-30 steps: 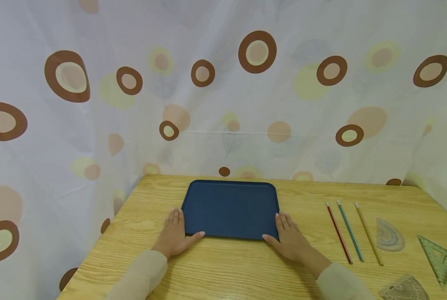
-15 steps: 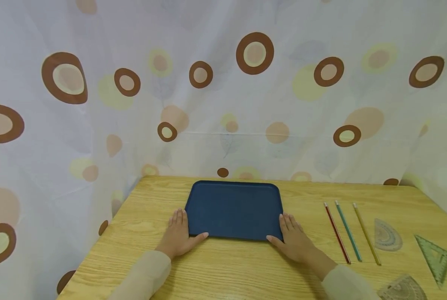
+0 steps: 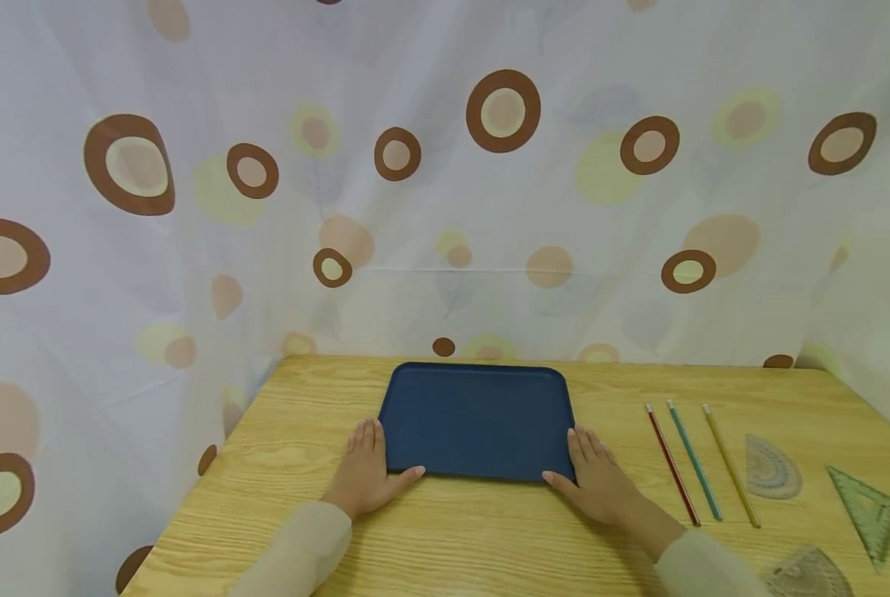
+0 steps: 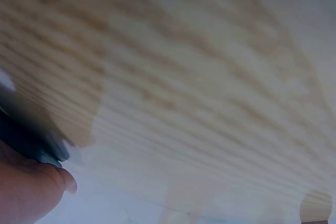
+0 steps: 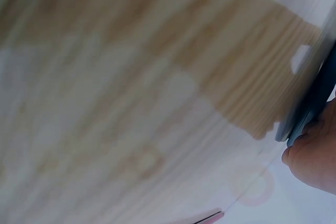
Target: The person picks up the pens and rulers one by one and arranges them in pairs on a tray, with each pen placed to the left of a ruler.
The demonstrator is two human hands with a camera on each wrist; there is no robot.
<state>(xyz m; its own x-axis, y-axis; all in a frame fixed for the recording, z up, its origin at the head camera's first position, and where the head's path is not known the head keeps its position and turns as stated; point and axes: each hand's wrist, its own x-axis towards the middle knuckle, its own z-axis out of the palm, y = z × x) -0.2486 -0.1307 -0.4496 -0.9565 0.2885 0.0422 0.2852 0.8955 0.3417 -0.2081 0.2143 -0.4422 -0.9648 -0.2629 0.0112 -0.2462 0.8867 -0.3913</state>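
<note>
A dark blue rectangular tray [image 3: 478,421] lies flat on the wooden table in the head view. My left hand [image 3: 365,471] rests against its left side, fingers straight along the edge and thumb on the near edge. On the opposite side, my right hand [image 3: 598,479] touches the tray the same way, its thumb at the near right corner. Each wrist view catches only part of a hand beside the tray's dark edge: the left hand [image 4: 31,192] at lower left, the right hand [image 5: 314,153] at the right border.
Right of the tray lie a red pencil [image 3: 673,464], a teal pencil [image 3: 694,460] and a yellow pencil [image 3: 731,464]. Farther right are a clear protractor [image 3: 771,468], a green set square [image 3: 865,514] and another protractor [image 3: 809,576]. A patterned curtain [image 3: 445,182] hangs behind the table [image 3: 452,547].
The tray has slid to the right across the table, both hands moving along with it and keeping their places at its sides. The pencils and drawing tools have stayed put.
</note>
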